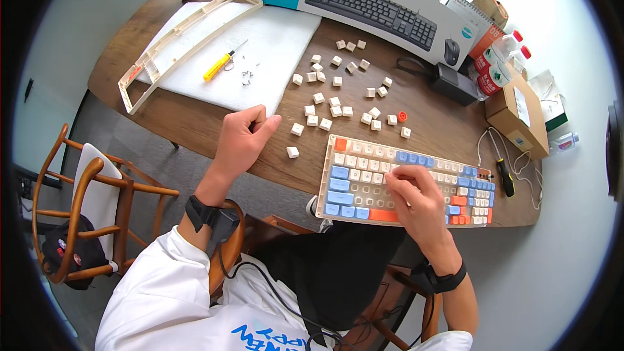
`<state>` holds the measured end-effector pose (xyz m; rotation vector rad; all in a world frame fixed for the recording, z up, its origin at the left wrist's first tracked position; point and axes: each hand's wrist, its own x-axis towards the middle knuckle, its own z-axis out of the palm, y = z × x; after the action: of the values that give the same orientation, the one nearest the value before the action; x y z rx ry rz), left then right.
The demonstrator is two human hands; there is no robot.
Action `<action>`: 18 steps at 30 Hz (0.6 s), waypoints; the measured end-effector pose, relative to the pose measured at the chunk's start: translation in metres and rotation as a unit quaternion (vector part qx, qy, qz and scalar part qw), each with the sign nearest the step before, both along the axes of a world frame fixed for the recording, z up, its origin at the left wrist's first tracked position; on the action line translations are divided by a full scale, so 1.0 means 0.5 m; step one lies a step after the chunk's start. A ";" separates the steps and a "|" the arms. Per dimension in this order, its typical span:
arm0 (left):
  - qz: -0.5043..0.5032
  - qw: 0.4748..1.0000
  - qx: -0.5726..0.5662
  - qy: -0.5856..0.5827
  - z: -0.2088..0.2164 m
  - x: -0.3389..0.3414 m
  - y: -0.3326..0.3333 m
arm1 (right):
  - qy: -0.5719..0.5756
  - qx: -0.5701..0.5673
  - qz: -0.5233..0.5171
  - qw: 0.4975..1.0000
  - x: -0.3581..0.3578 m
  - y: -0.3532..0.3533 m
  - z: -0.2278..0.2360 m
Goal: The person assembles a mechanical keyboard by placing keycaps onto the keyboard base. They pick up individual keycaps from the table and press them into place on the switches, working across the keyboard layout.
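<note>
A compact keyboard (367,190) with a cream case and white, blue and orange keycaps lies at the table's near edge, tilted slightly down to the right. Its lower letter rows show bare switches without caps. Over its middle, my right hand (419,201) is pinched, fingertips at a white keycap (389,177) partly hidden by them. To the left, my left hand (244,136) hovers near the table edge, fingers curled in and thumb pointing right; anything inside is hidden. Closest to it are loose white keycaps (297,129), scattered across the table beyond the keyboard, and a single orange keycap (402,117).
A white foam sheet (273,45) bears a yellow screwdriver (218,67), small screws and a cream keyboard frame (195,23). A large keyboard box (364,0) stands behind. At right are a black box-shaped device (454,83), bottles (497,78), a carton (520,117) and another screwdriver (505,179).
</note>
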<state>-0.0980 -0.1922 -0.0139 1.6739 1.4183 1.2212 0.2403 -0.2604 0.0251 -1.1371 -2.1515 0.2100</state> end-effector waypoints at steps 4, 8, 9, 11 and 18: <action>0.000 1.000 0.020 0.002 0.002 0.003 0.002 | -0.029 0.030 0.015 0.999 0.003 0.003 0.005; 0.009 0.999 0.030 0.017 -0.001 0.001 0.003 | -0.053 0.053 0.024 0.997 0.002 0.003 0.004; 0.006 0.999 0.033 0.013 -0.003 0.001 0.004 | -0.061 0.060 0.025 0.996 0.003 0.003 0.001; 0.006 1.000 0.029 0.003 -0.007 0.000 0.006 | -0.060 0.066 0.021 0.996 0.003 -0.001 -0.006; 0.000 1.000 0.026 0.000 -0.009 -0.001 0.007 | -0.045 0.076 0.020 0.996 0.005 0.006 -0.018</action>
<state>-0.0984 -0.1887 -0.0183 1.7097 1.3963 1.2684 0.2429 -0.2576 0.0163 -1.0336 -2.2286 0.0123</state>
